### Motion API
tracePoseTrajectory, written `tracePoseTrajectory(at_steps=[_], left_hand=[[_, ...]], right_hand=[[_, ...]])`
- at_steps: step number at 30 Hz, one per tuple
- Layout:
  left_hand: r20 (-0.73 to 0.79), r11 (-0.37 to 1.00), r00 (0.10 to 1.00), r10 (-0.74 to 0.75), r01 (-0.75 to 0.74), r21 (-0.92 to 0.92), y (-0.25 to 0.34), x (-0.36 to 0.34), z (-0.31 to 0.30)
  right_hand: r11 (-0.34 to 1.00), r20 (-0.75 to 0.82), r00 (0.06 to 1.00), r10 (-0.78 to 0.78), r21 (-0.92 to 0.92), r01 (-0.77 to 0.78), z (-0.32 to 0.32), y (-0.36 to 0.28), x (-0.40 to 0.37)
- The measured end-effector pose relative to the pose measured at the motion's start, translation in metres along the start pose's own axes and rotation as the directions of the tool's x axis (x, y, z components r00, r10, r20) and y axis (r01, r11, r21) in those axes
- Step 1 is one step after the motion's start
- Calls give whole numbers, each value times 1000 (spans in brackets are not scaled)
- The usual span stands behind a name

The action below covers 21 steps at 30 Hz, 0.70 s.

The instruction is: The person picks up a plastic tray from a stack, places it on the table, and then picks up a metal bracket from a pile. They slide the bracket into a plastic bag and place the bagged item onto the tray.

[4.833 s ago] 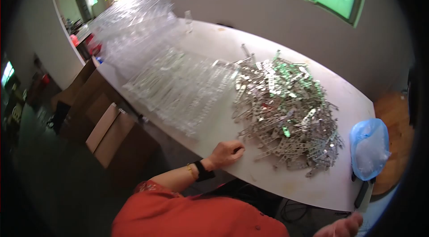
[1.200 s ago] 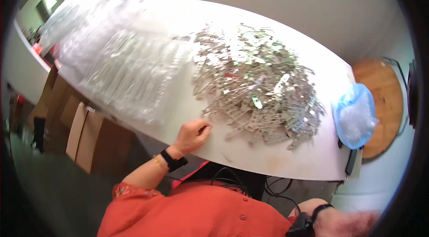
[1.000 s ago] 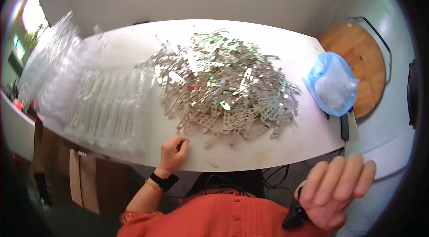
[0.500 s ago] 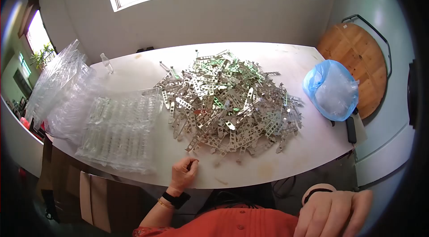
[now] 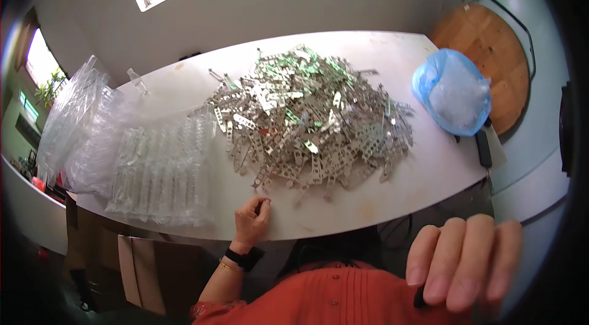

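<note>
My left hand (image 5: 252, 219) rests closed on the front edge of the white table (image 5: 294, 217), just below a large heap of flat metal pieces with holes (image 5: 313, 122). Whether its curled fingers hold anything is too small to make out. A dark watch and a thin bracelet are on that wrist. Close to the camera at the lower right is my right hand (image 5: 464, 260), raised off the table with its fingers curled downward. Something small and black shows beneath its fingertips; the thumb and palm are hidden.
Clear plastic trays (image 5: 162, 168) lie left of the heap, beside a taller stack of clear plastic (image 5: 86, 135). At the right sit a blue bag (image 5: 453, 92) and a black object (image 5: 484, 148). Cardboard boxes (image 5: 144, 273) stand below the table's left front; a round wooden board (image 5: 488, 61) leans behind.
The view has tilted and shifted, so the table appears higher. My right hand has risen, with its fingertips now showing. My left hand remains closed at the table's edge.
</note>
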<state>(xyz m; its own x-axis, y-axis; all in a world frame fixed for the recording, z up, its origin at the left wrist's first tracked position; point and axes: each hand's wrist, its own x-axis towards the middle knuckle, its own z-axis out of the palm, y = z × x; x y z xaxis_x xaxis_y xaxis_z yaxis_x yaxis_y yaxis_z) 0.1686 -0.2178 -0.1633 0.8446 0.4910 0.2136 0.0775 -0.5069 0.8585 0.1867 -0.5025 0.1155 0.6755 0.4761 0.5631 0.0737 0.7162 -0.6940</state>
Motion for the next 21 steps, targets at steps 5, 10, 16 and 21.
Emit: tracePoseTrajectory(at_steps=[5,10,16,21], left_hand=[[-59,996,995,84,-83,34,-7,0,6],[-43,992,994,102,-99,76,-5,0,3],[-60,989,989,136,-132,63,-10,0,4],[-63,993,991,121,-121,9,-9,-1,4]], right_hand=[[914,417,813,-405,207,349,-35,15,-6],[968,468,847,-251,118,221,-21,-38,-41],[722,529,619,-580,-16,691,-46,-53,-114],[939,803,554,-218,17,345,-52,-33,-55]])
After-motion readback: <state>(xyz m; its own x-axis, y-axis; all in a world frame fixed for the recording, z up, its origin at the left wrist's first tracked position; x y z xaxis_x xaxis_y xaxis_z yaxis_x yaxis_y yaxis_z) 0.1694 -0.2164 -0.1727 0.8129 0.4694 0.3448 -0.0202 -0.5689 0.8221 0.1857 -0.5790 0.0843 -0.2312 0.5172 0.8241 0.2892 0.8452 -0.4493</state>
